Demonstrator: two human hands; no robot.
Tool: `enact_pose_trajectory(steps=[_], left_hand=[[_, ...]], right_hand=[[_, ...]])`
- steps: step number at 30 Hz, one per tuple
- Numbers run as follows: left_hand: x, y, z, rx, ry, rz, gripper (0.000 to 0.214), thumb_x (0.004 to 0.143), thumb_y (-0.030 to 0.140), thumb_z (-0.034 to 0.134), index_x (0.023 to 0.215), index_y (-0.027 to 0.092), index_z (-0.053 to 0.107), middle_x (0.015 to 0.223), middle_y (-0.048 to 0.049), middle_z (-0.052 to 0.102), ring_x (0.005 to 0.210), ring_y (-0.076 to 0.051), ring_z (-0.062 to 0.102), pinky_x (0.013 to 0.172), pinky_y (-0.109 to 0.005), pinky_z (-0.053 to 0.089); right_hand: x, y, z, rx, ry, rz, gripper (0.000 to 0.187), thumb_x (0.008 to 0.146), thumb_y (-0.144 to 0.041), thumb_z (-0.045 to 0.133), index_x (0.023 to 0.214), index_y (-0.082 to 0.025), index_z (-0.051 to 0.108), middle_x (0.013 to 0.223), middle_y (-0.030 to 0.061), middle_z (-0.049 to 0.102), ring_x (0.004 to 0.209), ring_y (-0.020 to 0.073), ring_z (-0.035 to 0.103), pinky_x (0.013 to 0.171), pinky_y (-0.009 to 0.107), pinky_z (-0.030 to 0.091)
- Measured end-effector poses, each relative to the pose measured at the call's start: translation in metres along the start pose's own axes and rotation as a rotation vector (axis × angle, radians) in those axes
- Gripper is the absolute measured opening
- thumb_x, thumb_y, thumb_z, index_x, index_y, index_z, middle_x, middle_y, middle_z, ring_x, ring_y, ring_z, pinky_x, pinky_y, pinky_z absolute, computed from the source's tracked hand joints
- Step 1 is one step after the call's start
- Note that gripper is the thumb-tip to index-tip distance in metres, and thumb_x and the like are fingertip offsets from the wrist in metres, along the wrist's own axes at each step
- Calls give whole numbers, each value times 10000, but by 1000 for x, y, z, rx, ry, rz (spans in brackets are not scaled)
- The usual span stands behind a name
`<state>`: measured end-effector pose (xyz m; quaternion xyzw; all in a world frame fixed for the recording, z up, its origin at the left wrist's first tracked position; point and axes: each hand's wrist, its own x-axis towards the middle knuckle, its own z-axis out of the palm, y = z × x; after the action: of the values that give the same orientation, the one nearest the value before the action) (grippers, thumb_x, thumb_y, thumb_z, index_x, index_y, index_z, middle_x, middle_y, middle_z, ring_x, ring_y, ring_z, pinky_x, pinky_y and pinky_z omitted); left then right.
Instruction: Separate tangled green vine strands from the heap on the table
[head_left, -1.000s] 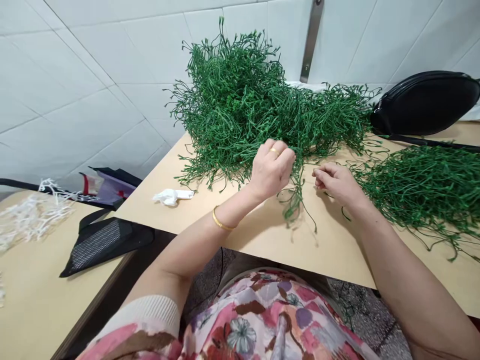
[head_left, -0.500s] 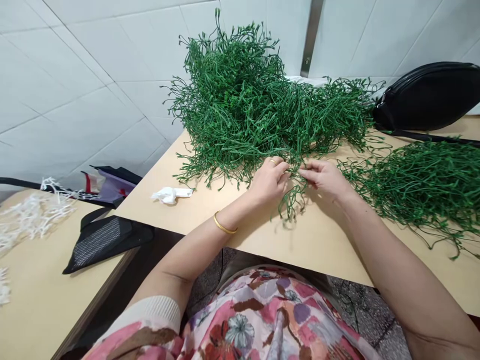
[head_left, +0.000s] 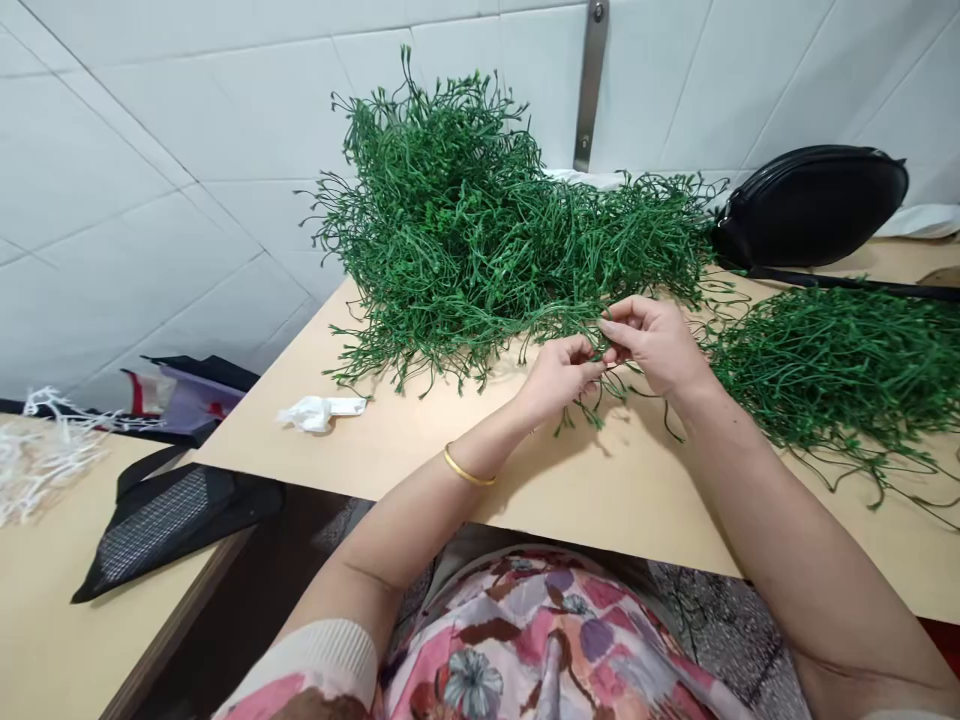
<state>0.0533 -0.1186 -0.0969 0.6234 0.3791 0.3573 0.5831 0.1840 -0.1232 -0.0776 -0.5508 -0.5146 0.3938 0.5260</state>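
Note:
Close together over the table, both my hands pinch thin green artificial stems (head_left: 587,410) with small budded tips. My left hand (head_left: 559,378) has its thumb and fingers closed on the stems, palm low over the tabletop. My right hand (head_left: 651,340) is just to the right and slightly higher, thumb against forefinger on the same strands. The exact grip points are partly hidden by my fingers. Right behind my hands rises a big tangled pile of the same green stems (head_left: 450,220). A second, flatter pile of green stems (head_left: 847,360) lies to the right of my right hand.
A crumpled white wrapper (head_left: 319,412) lies on the table (head_left: 450,450) at left. A black bag (head_left: 817,205) with a strap stands at the back right by the tiled wall (head_left: 187,100). On a lower left table are a black mesh pouch (head_left: 161,525) and white branching pieces (head_left: 45,450).
My hands have shifted slightly and come closer together, the left one moving right and down. The strands between them have moved with them. The camera view has turned a little.

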Motion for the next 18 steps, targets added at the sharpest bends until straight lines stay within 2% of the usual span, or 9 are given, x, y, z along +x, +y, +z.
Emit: enact_pose_trajectory(steps=[3, 6, 9, 12, 15, 18], left_hand=[[6, 1, -7, -321, -71, -212, 136, 800, 193, 529, 681, 129, 547, 592, -8, 547, 512, -79, 511, 546, -233, 417], [14, 6, -12, -558, -31, -360, 189, 850, 260, 479, 824, 137, 619, 650, -39, 602, 584, -102, 578, 566, -226, 453], [25, 6, -13, -675, -23, -351, 225, 852, 314, 486, 937, 177, 644, 713, -38, 630, 652, -106, 605, 608, -220, 481], [32, -2, -11, -722, -32, -285, 264, 831, 335, 523, 1049, 233, 631, 773, -22, 643, 627, -99, 588, 597, -229, 486], [32, -11, -8, -726, -61, -263, 330, 813, 343, 542, 1126, 260, 605, 815, -24, 653, 586, -98, 569, 545, -226, 469], [28, -14, -7, -698, -83, -266, 348, 802, 348, 551, 1129, 244, 610, 803, -35, 654, 561, -98, 550, 520, -225, 459]], right_hand=[[3, 12, -9, -41, 70, -3, 129, 693, -274, 639, 694, -193, 539, 619, -23, 527, 485, 106, 527, 480, 259, 393], [2, 16, -17, -85, 149, -32, 168, 709, -336, 641, 700, -195, 551, 662, -10, 551, 510, 97, 523, 477, 243, 383], [-4, 14, -16, -16, 99, -3, 296, 689, -475, 652, 726, -195, 565, 738, 10, 589, 550, 94, 530, 485, 232, 397], [-11, 13, -6, 65, -43, 106, 415, 638, -560, 672, 794, -189, 570, 778, 26, 618, 590, 101, 548, 502, 229, 411], [-16, 18, 7, 107, -138, 164, 413, 598, -468, 733, 848, -184, 568, 706, -4, 592, 592, 101, 532, 506, 225, 402], [-17, 25, 12, 106, -167, 114, 265, 595, -322, 727, 753, -172, 575, 635, -31, 552, 582, 89, 495, 538, 226, 402]])
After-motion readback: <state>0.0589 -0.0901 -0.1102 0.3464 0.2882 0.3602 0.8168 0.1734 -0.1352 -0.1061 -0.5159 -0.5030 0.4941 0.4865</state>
